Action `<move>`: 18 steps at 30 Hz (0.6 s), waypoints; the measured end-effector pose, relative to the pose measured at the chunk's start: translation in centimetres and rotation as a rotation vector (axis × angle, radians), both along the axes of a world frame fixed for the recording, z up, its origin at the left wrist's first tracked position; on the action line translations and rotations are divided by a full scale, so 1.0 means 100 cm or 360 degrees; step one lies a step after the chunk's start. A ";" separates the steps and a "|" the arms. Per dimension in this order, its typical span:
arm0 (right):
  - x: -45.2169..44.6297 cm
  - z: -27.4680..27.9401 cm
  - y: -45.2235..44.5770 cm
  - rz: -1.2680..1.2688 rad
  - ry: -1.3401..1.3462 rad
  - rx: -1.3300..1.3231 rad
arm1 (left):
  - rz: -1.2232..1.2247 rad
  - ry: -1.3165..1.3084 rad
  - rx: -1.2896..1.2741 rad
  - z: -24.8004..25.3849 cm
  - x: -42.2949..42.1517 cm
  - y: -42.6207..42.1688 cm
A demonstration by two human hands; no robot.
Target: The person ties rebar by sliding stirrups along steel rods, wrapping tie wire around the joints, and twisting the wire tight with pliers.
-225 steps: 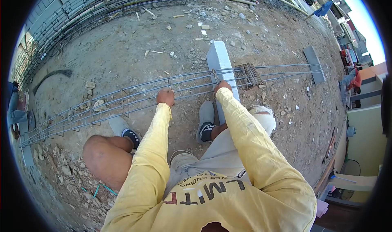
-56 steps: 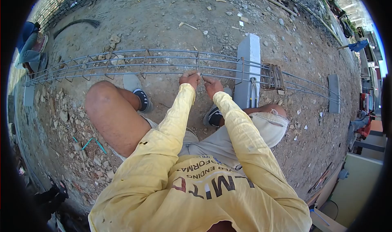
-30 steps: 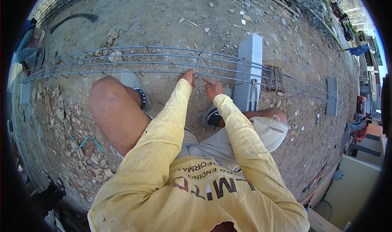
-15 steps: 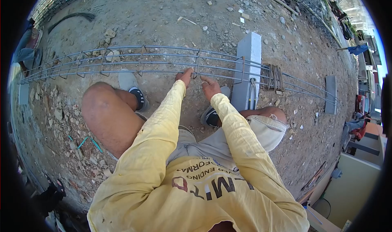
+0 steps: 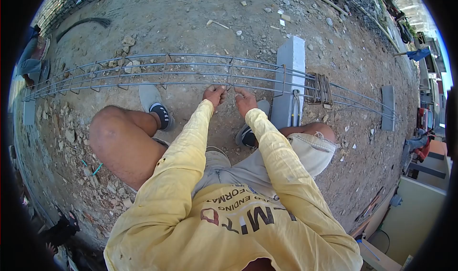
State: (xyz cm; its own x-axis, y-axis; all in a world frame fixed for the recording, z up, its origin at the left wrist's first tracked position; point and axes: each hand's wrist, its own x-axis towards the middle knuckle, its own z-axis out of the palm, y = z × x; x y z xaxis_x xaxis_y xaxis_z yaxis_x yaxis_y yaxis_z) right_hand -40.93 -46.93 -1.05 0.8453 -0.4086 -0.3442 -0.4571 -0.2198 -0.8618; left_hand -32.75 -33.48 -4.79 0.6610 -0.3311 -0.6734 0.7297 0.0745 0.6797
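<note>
A long rebar cage [image 5: 191,74] with square stirrups stretches left to right before me. My left hand [image 5: 215,95] is closed at the lowest bar, beside a stirrup; what its fingers pinch is too small to name. Just right of that stirrup, my right hand [image 5: 245,101] is closed with its fingertips near the same bar, and anything between them cannot be made out. The cage lies across a pale block [image 5: 290,61]. Pliers [image 5: 296,106] rest on this block. A bundle of loose stirrups [image 5: 320,89] hangs around the bars right of it.
A grey block [image 5: 388,108] sits under the cage's right end, another block [image 5: 29,112] under its left. A person [image 5: 31,61] is at the far left, another person [image 5: 419,146] at the far right. Black wires [image 5: 83,22] and rubble [image 5: 90,175] lie on the ground.
Since the earliest frame, both hands have come together at one stirrup, and pliers now lie on the pale block. Lately my left hand has dropped slightly below the lowest bar.
</note>
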 end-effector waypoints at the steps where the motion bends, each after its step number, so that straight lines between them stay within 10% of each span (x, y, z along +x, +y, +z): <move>1: 0.001 -0.006 -0.002 0.0016 0.0020 -0.0068 | 0.0002 0.0022 -0.0024 -0.002 0.001 -0.001; 18: 0.040 0.000 0.005 0.0088 0.0053 -0.0415 | 0.0023 0.0471 -0.0305 0.027 0.002 -0.002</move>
State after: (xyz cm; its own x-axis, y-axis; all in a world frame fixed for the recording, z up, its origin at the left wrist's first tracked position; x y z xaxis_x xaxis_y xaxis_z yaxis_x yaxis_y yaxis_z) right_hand -36.92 -46.40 -1.08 0.8587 -0.4407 -0.2615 -0.4656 -0.4580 -0.7572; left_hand -32.53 -33.64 -2.14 0.4520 -0.4618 -0.7632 0.8910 0.1920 0.4115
